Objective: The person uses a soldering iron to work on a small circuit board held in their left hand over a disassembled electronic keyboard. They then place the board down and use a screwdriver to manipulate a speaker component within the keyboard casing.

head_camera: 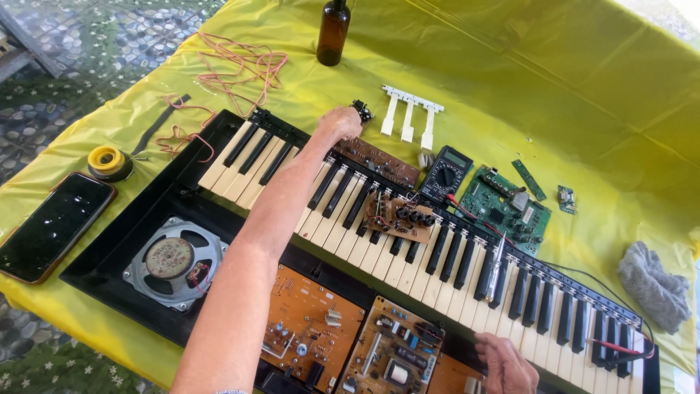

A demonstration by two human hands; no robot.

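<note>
An opened electronic keyboard (pixel 408 241) lies across a yellow cloth, its black and white keys and inner boards bare. My left hand (pixel 338 122) reaches over the keys to their far edge, fingers closed around a small black part (pixel 362 110). My right hand (pixel 506 363) rests near the front edge of the keys, beside the brown circuit boards (pixel 350 335); whether it holds anything is unclear. A small brown board (pixel 397 215) lies on top of the keys.
A loose white key strip (pixel 410 111), a black multimeter (pixel 445 174) and a green circuit board (pixel 504 208) lie behind the keys. A brown bottle (pixel 333 31), pink wires (pixel 240 69), a solder reel (pixel 108 161), a phone (pixel 52 225), a speaker (pixel 173 261) and a grey rag (pixel 652 284) surround them.
</note>
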